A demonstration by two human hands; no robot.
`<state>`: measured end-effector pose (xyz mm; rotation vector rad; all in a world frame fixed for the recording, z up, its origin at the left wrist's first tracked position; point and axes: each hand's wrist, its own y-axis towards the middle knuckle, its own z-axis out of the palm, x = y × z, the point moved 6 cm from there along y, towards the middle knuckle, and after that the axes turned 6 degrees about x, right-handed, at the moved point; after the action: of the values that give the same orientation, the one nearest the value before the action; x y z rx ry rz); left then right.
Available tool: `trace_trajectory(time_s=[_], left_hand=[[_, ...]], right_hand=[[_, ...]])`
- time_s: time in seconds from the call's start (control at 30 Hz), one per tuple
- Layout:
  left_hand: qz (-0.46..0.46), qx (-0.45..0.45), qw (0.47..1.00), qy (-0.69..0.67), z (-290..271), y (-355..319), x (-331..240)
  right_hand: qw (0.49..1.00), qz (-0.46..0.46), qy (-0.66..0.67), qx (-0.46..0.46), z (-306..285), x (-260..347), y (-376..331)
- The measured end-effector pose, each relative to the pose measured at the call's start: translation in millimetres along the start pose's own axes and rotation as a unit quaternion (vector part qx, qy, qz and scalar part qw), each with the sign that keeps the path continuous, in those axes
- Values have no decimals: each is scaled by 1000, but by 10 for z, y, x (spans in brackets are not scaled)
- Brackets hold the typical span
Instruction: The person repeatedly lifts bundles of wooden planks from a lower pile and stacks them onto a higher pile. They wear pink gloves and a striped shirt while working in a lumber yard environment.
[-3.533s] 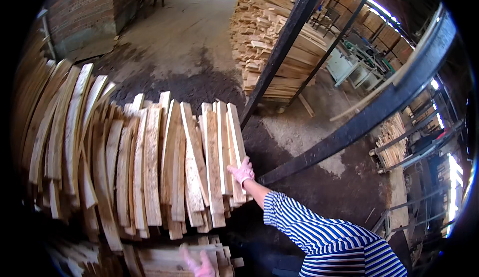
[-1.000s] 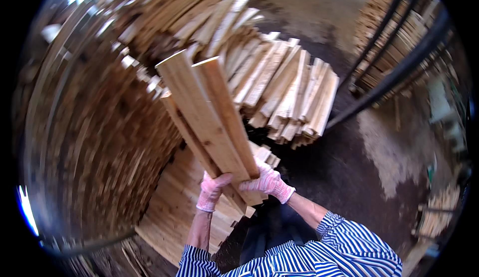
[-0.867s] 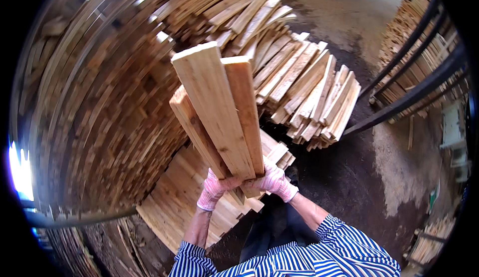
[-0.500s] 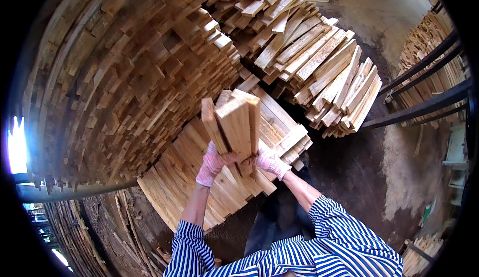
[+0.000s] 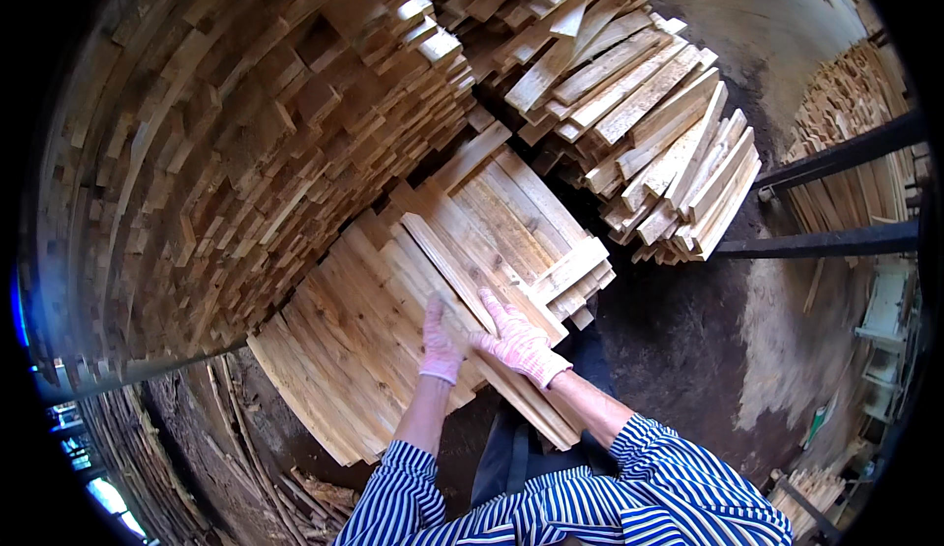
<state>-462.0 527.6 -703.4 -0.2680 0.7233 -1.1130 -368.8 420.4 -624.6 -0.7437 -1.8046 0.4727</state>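
Observation:
Pale wooden boards (image 5: 344, 349) lie side by side in a low stack in front of me. A narrow board (image 5: 447, 266) rests along the top, its near end sticking out past the stack toward my body. My right hand (image 5: 521, 344), in a pink-and-white knitted glove, lies on that board and the ones beside it, its fingers spread. Just left of it, my left hand (image 5: 442, 342) is in a matching glove, fingers stretched up and slightly blurred. It is beside the narrow board with nothing held in it.
A tall wall of stacked boards (image 5: 265, 143) rises on the left. Loose boards (image 5: 649, 123) are heaped at the far right, beside dark metal bars (image 5: 826, 241). Short crosswise boards (image 5: 570, 271) lie at the stack's right end. Thin poles (image 5: 147, 448) lean at the lower left.
The boards held upright between both hands have been laid down on the stack. My hands have let go, come nearer each other and moved slightly lower, the right now flat on the wood.

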Motion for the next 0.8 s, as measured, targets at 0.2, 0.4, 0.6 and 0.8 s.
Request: trace_trajectory(time_s=[0.2, 0.4, 0.6, 0.8], left_hand=[[-8, -56, 998, -22, 31, 68, 79], [50, -70, 996, 18, -146, 317, -99], [40, -76, 996, -4, -759, 355, -281], [58, -141, 988, 7, -665, 371, -282]], right_hand=[[999, -7, 6, 35, -175, 11, 113], [996, -77, -48, -23, -304, -70, 395], [986, -55, -106, -115, -562, -184, 1316], [979, -137, -110, -105, -268, -293, 1644]])
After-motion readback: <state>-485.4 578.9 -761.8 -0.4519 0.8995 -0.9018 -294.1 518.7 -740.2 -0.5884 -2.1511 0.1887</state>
